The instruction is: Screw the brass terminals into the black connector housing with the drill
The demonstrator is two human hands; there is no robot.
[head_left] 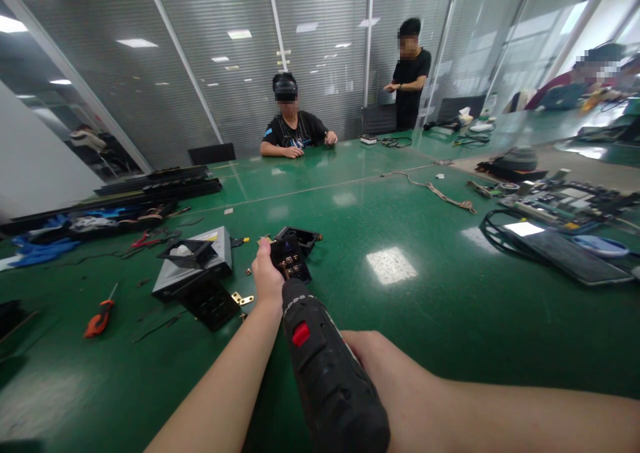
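Note:
My right hand (373,356) is wrapped round a black cordless drill (325,366) with a red switch on top. The drill's nose points away from me, toward a black plastic housing (291,261) with several brass-coloured terminals inside. My left hand (267,273) grips that housing at its left side, thumb up; its other fingers are mostly hidden. Whether the bit touches a terminal cannot be seen, as the drill's body hides it. Just behind lies another black plastic part (300,235). Small brass strips (243,299) lie on the table left of my left wrist.
On the green table (425,333), a grey metal box (225,246) and a black cover (207,299) stand left. Farther left are an orange screwdriver (101,316) and blue gloves (43,246). Circuit boards (565,199) and cables lie right. A person (295,129) sits opposite; another (413,79) stands behind.

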